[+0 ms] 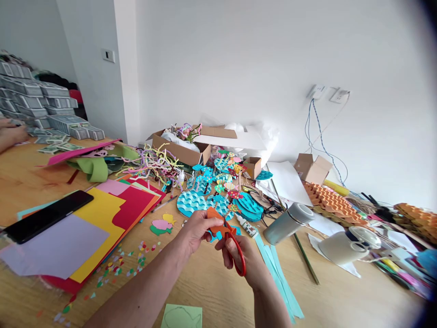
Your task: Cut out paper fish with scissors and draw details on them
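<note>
Between thumb and fingers, my left hand [198, 228] pinches a small piece of orange paper [214, 214]. My right hand [235, 253] grips red-handled scissors [241, 260], whose blades lie at the orange paper. How far the blades are apart is hard to make out. Beyond my hands stand wavy blue paper discs [191, 203] with colourful paper fish on them. Pink, green and yellow fish cut-outs [161, 226] lie left of my hands. Nearest to me is a green paper [181, 316] with a drawn fish outline.
Coloured paper sheets [89, 239] with a black phone [49, 216] lie left, beside scattered paper bits [118, 264]. To the right are a glue bottle [246, 225], blue strips [276, 273], a grey flask [288, 223] and a white kettle [344, 246]. Another person's hand [12, 135] shows far left.
</note>
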`<state>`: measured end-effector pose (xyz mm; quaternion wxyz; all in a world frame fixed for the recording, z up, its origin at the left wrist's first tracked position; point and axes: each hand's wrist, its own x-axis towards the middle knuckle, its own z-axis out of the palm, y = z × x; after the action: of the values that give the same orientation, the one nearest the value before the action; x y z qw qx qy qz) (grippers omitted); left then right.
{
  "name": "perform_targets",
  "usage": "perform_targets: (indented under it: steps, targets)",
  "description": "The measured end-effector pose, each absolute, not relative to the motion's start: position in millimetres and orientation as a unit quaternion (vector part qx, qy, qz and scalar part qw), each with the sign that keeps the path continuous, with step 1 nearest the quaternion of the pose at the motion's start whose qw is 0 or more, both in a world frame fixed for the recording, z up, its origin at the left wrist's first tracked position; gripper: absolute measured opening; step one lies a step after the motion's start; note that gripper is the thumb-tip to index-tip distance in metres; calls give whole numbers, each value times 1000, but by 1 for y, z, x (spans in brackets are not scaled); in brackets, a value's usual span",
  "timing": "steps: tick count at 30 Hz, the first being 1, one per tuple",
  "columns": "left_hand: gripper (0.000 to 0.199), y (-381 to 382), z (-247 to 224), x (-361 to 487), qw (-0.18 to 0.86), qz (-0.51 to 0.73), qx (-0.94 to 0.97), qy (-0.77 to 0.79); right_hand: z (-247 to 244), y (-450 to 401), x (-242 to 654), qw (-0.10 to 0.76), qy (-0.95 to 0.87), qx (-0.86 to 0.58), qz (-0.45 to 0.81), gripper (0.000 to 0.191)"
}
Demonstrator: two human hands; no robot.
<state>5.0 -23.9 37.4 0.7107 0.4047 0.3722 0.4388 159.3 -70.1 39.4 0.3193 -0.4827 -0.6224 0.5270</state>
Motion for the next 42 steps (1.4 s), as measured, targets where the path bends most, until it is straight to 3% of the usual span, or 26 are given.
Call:
perform_targets:
  steps: [42]
  targets:
    - [24,-19,37,2,700,437,417,382,44,-72,157,327,-625,-467,534,66]
